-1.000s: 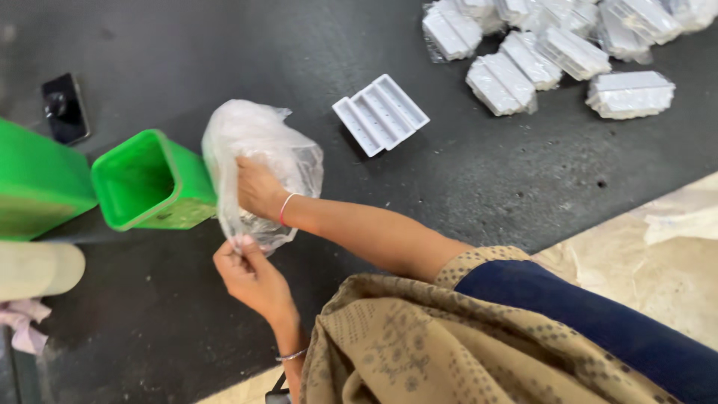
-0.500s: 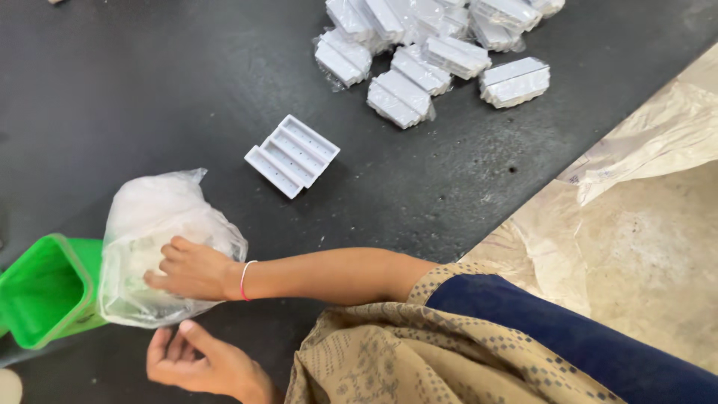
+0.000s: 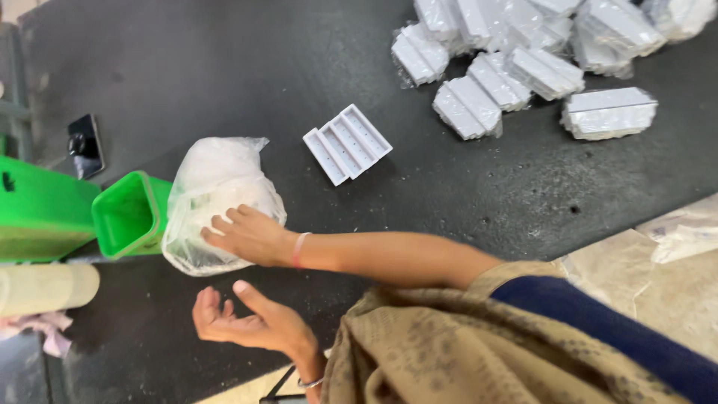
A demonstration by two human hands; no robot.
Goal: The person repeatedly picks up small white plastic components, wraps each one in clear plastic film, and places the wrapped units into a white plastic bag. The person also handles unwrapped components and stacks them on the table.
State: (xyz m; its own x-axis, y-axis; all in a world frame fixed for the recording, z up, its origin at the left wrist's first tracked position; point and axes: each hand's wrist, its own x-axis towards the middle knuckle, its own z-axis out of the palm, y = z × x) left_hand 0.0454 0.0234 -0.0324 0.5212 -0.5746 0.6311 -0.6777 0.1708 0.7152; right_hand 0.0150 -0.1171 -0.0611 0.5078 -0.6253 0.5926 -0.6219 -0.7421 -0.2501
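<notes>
- Clear plastic bag of white material sits on the dark table, leaning against the small green bin; judged: the bin props it upright.
- Right hand: fingers spread, palm flat on the bag's near side, pressing rather than gripping; judged: steadying it.
- Left hand: open, palm up, fingers loosely curled, empty, just below the bag, not touching it.
- White ribbed tray lies alone, near the bag; wrapped white trays are heaped well apart.
</notes>
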